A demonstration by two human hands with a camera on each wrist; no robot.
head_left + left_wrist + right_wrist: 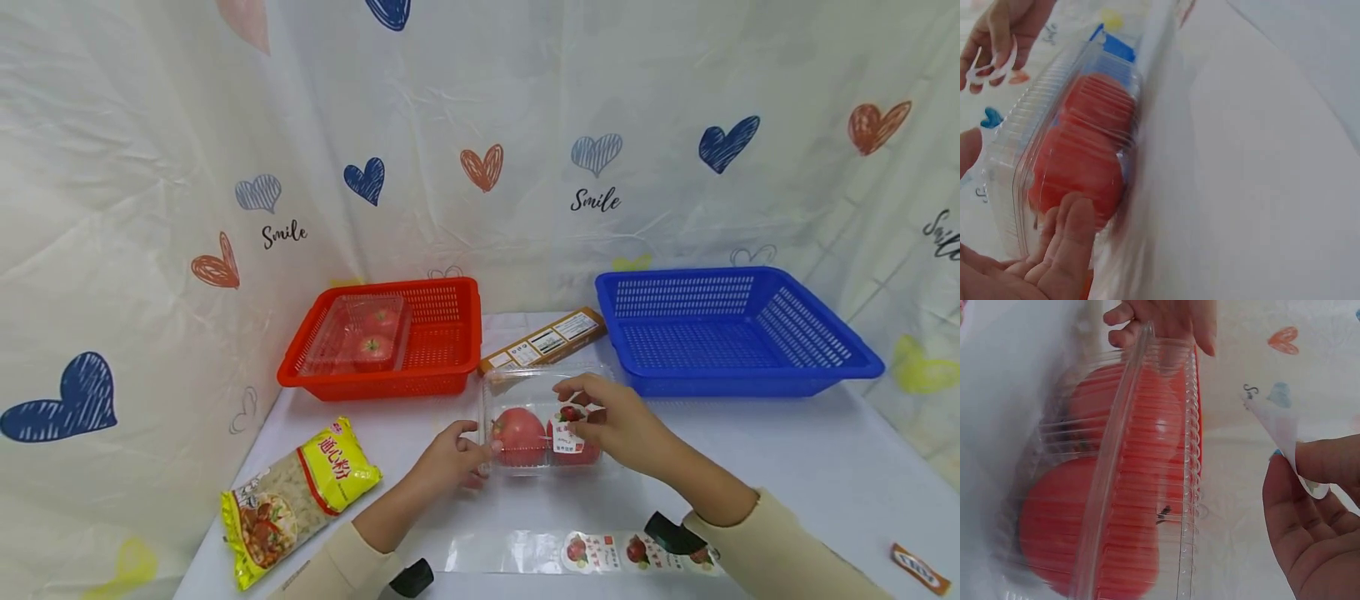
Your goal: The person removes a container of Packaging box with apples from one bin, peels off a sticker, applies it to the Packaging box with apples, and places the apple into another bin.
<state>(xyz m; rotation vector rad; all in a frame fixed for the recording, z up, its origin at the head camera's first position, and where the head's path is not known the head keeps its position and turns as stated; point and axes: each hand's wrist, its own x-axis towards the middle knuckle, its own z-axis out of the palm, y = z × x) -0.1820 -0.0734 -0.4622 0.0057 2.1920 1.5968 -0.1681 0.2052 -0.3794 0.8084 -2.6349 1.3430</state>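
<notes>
A clear plastic clamshell box (pixel 528 385) with two red apples (pixel 519 435) inside stands on the white table. My left hand (pixel 452 458) rests its fingers against the left end of the box; in the left wrist view its thumb stands apart from the plastic. Over the box's right side, my right hand (pixel 618 423) pinches a white sticker (pixel 566 435) with a red fruit picture. The right wrist view shows the curled sticker (pixel 1285 434) between thumb and fingers, apart from the lid. A strip of similar stickers (pixel 600 552) lies near the table's front, partly behind the right sleeve.
At the back left is a red basket (pixel 390 385) holding another box of apples (pixel 358 333). A blue basket (pixel 738 385) stands back right, a long brown carton (pixel 543 340) between them. A yellow pasta bag (pixel 300 500) lies left, a small orange-wrapped bar (pixel 919 568) far right.
</notes>
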